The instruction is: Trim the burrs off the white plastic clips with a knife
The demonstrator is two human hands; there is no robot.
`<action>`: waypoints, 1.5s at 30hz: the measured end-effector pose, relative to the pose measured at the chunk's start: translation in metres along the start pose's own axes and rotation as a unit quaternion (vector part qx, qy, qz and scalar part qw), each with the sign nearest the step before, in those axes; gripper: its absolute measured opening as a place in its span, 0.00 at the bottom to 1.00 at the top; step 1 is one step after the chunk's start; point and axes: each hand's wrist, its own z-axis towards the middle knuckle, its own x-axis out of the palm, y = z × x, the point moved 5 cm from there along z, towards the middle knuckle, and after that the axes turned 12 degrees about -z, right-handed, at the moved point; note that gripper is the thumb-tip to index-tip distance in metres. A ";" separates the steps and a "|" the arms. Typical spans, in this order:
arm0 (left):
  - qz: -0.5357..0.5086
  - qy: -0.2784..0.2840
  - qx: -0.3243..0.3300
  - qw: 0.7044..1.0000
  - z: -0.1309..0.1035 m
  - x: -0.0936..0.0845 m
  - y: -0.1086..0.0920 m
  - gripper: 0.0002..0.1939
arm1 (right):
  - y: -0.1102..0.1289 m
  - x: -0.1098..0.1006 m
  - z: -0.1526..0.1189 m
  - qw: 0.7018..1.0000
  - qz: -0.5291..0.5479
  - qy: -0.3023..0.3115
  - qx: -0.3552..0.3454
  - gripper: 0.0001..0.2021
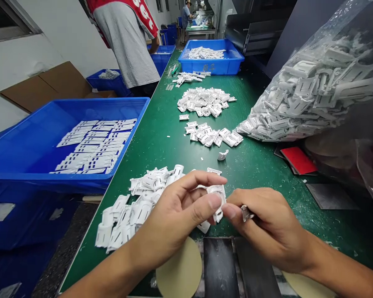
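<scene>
A white plastic part is held between the thumb and fingers of my left hand, above the near part of the green table. Close on its right, my right hand is closed round a small metal tool; its thumb and index fingertips meet at the part's edge. Most of the tool is hidden in the palm. Beside and behind my left hand lies a heap of similar white parts. One curved white piece rests alone beyond the hands.
Further along the green table are more white piles and a blue bin. A clear bag of parts bulges at the right. Another blue bin stands left. A person stands beyond it. Dark blocks lie in front.
</scene>
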 end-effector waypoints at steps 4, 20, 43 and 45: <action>-0.066 0.038 -0.028 0.997 0.002 0.002 0.003 0.08 | -0.001 0.001 0.001 0.995 0.068 0.045 0.058 0.13; 0.081 0.049 -0.014 0.995 -0.002 0.007 0.000 0.17 | 0.003 -0.004 -0.006 0.932 -0.345 -0.083 -0.071 0.31; -0.004 0.059 -0.046 0.997 -0.003 0.008 0.008 0.16 | 0.008 -0.003 -0.008 0.914 -0.387 -0.103 -0.070 0.31; -0.007 0.059 -0.048 0.997 -0.003 0.007 0.009 0.16 | 0.008 -0.003 -0.009 0.913 -0.388 -0.103 -0.070 0.31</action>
